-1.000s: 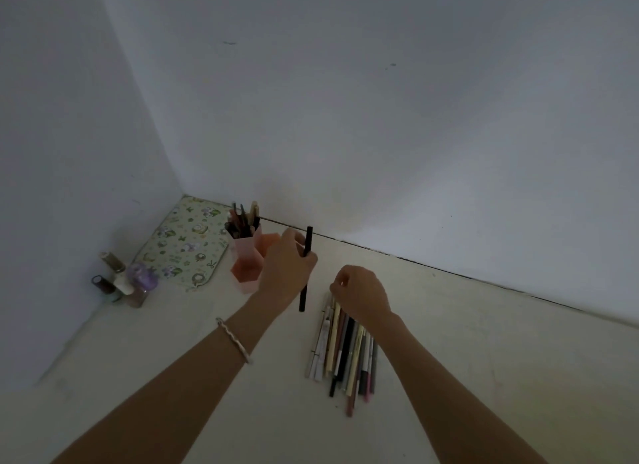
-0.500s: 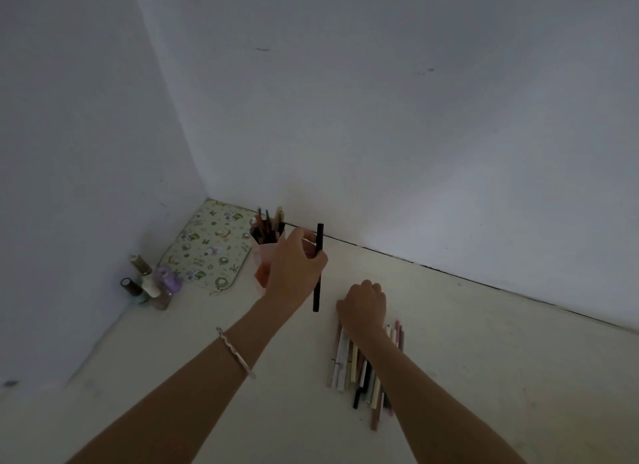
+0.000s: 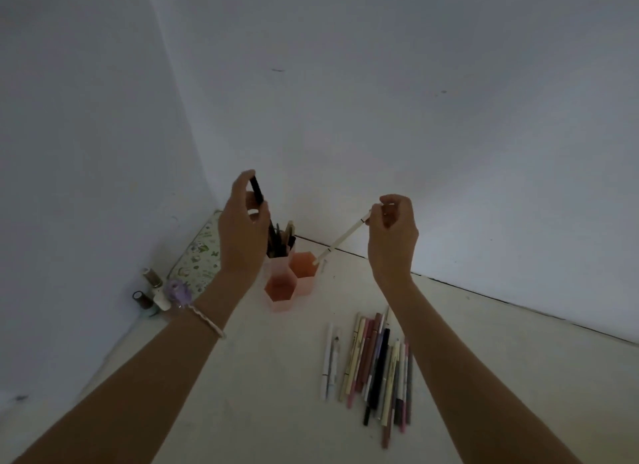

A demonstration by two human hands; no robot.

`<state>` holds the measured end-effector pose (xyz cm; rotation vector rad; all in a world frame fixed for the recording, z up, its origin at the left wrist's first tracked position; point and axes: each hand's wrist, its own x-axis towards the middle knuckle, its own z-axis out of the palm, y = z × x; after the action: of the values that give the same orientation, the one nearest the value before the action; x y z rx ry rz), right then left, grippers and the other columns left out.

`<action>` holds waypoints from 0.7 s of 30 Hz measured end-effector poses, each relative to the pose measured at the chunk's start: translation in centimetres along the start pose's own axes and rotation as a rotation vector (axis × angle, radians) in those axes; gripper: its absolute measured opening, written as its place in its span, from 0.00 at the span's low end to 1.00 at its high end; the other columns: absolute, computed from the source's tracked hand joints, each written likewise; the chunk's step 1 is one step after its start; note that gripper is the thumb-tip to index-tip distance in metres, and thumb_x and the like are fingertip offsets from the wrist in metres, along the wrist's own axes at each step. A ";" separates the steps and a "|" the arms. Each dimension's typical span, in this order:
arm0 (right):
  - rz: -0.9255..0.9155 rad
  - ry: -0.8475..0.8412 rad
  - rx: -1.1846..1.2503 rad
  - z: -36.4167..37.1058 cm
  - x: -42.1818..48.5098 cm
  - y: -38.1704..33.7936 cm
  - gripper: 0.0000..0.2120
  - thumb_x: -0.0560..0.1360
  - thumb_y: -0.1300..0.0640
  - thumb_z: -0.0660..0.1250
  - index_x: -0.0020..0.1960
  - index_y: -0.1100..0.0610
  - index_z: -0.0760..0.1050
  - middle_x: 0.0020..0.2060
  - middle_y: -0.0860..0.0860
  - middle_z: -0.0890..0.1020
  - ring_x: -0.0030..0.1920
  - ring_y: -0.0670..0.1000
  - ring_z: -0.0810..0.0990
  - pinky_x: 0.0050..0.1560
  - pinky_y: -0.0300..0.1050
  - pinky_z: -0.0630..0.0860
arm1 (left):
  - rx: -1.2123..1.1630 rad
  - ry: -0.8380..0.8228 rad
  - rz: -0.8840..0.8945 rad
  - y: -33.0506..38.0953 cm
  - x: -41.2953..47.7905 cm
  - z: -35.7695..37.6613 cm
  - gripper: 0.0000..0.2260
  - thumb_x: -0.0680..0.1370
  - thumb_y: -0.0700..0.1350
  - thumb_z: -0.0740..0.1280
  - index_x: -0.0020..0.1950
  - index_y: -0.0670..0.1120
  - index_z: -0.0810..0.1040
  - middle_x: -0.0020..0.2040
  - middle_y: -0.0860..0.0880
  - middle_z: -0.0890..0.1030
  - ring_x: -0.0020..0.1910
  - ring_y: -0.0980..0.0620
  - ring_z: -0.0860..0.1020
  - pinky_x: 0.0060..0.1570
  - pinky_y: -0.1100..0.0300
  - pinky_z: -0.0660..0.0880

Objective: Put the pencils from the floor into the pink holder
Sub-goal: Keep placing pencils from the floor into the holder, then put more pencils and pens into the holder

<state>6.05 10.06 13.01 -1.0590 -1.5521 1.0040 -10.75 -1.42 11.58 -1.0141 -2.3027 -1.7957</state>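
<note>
Both hands are now raised over the pink holder (image 3: 288,283), a cluster of hexagonal cups standing on the floor (image 3: 259,394) near the corner of two white walls. Half a second ago the right hand was pressed down on the pile of pencils; it has since come up with a white pencil (image 3: 340,238). The left hand, which already held a black pencil (image 3: 257,192), has moved across and above the back cup.

The left hand (image 3: 243,235) has thumb and fingers closed around the black pencil. It stands nearly upright, its top leaning slightly left, its lower end dropping among the dark pencils already standing in the back cup.

The right hand (image 3: 392,237) pinches the upper end of the white pencil between curled fingertips. Its long axis slants — high end at the fingers on the right, low tip down-left at the rim of the right-hand cup, which looks empty.

This suggests two pencils are about to go in at once, each into its own cup.

The remaining pencils (image 3: 375,370) lie on the floor in front of the holder, well apart from it — roughly parallel, long axes running away from the viewer. Most of the task seems still ahead.
</note>
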 end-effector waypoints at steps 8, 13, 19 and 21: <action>-0.289 -0.016 0.112 2.8 -1.4 -3.1 0.05 0.80 0.60 0.63 0.55 0.53 0.73 0.44 0.48 0.81 0.44 0.46 0.81 0.48 0.38 0.78 | 0.373 0.084 0.104 -3.3 -2.2 -1.0 0.16 0.74 0.39 0.63 0.60 0.43 0.79 0.60 0.44 0.78 0.62 0.42 0.72 0.64 0.48 0.68; -0.456 -0.244 -0.144 5.4 -2.7 -1.9 0.07 0.80 0.60 0.62 0.57 0.58 0.75 0.48 0.50 0.80 0.47 0.45 0.80 0.51 0.41 0.78 | 0.201 0.082 0.049 -1.8 -1.7 -1.7 0.18 0.72 0.33 0.60 0.60 0.44 0.76 0.57 0.47 0.77 0.58 0.49 0.72 0.60 0.62 0.66; -0.494 -0.398 -0.373 5.0 -4.0 1.4 0.10 0.78 0.61 0.64 0.58 0.59 0.79 0.53 0.52 0.81 0.52 0.50 0.78 0.55 0.42 0.75 | 0.113 -0.066 -0.014 0.9 -4.4 -0.6 0.07 0.72 0.39 0.63 0.46 0.50 0.73 0.42 0.56 0.76 0.38 0.56 0.76 0.37 0.67 0.73; -0.410 -0.307 -0.346 3.7 -3.6 1.9 0.12 0.77 0.64 0.62 0.59 0.58 0.77 0.51 0.51 0.81 0.49 0.48 0.78 0.51 0.40 0.75 | 0.195 -0.283 0.027 1.0 -7.0 0.5 0.00 0.72 0.46 0.62 0.41 0.50 0.72 0.35 0.55 0.75 0.33 0.56 0.75 0.32 0.65 0.74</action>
<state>3.29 6.74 9.53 -0.7834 -2.1470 0.6456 -4.58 -4.08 9.36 -1.3292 -2.5451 -1.4621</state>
